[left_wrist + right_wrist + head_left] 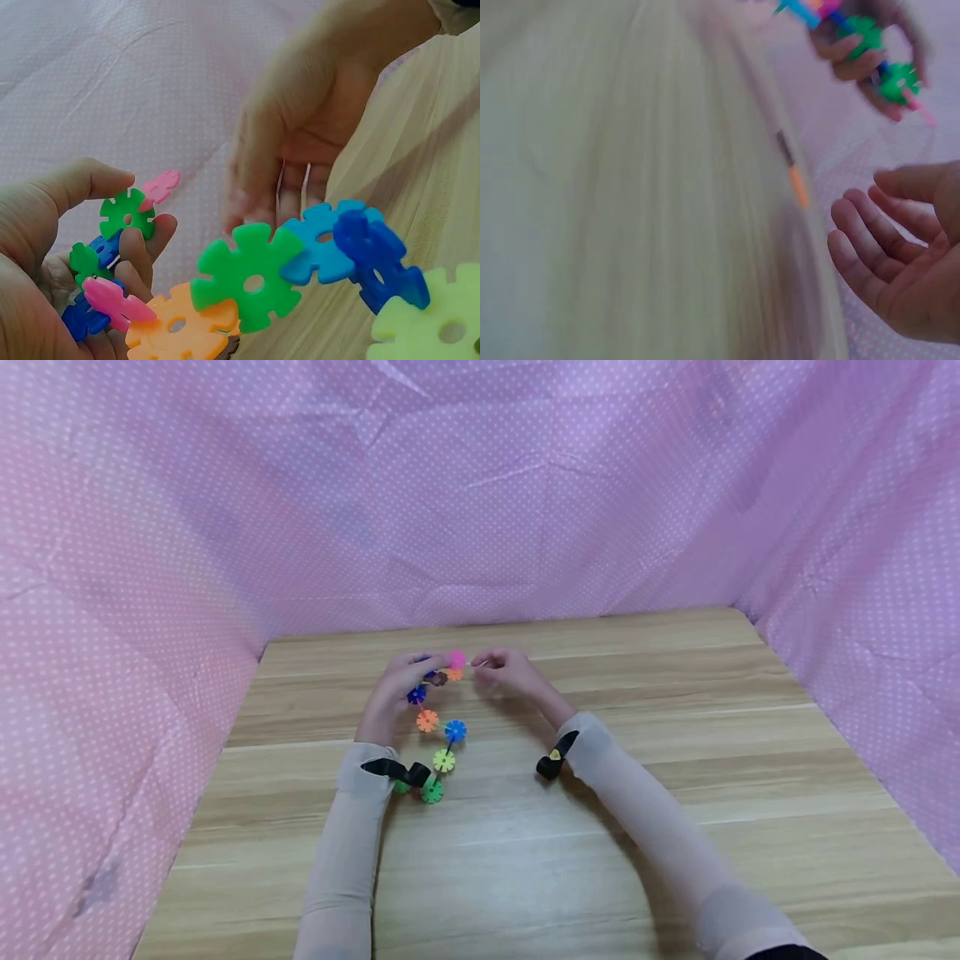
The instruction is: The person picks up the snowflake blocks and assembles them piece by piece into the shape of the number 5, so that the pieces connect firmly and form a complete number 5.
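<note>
My left hand (399, 680) grips one end of a chain of colourful plastic snowflake discs. In the left wrist view its thumb and fingers pinch a green disc (127, 214), from which a pink disc (161, 187) sticks out. The chain runs on through an orange disc (177, 325), another green disc (253, 277) and blue ones, trailing over the table towards my left sleeve. Just right of the chain's end is my right hand (512, 673), its fingers loosely bent and nothing held, as the right wrist view shows.
An orange disc (799, 187) and a brown disc (438, 678) are near the left hand at the table's far part. The wooden table (675, 735) is bordered by a pink dotted cloth (480, 527) at the back and sides.
</note>
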Demonstrator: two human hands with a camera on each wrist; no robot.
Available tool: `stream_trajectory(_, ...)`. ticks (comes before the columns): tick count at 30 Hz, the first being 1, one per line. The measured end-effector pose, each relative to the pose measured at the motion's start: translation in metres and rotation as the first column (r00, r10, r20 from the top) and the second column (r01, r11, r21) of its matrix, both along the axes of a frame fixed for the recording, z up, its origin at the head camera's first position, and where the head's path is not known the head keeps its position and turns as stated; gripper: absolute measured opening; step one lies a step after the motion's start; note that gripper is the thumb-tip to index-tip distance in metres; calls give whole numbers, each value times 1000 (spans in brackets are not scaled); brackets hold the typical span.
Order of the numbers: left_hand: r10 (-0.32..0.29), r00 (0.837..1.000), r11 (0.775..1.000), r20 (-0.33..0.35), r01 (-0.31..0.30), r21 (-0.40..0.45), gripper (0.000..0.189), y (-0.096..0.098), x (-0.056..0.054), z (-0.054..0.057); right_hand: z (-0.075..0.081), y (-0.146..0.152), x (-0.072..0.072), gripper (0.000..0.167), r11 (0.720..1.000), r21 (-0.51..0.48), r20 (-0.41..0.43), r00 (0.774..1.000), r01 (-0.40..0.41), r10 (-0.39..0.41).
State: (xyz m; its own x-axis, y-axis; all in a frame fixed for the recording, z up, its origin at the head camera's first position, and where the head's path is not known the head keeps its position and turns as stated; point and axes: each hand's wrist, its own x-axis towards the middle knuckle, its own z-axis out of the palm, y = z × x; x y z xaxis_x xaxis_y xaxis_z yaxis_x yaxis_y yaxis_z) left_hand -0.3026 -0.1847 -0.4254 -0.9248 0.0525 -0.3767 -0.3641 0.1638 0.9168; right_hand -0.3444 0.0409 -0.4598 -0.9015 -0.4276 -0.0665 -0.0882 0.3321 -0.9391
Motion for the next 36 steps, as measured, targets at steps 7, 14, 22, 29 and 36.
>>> stream_trajectory(7,13,1000,1000,22,-12,-26,49,-6,1,0,-11,-11,-16,32,971,176,-55,984,-159,171)
stream_trajectory(14,27,999,1000,32,-27,-6,51,-5,1,0,-11,-23,-26,39,926,322,-116,962,-198,247)
stream_trajectory(22,26,999,1000,24,-26,10,53,-3,1,-1,-9,-30,-31,40,874,442,-141,946,-203,291)
stream_trajectory(29,41,999,999,26,-42,20,52,-7,-2,-1,-10,-33,-34,28,876,444,-161,944,-190,286)
stream_trajectory(36,61,998,997,10,-62,43,45,-8,-1,-1,-6,-30,-29,22,917,346,-87,966,-199,242)
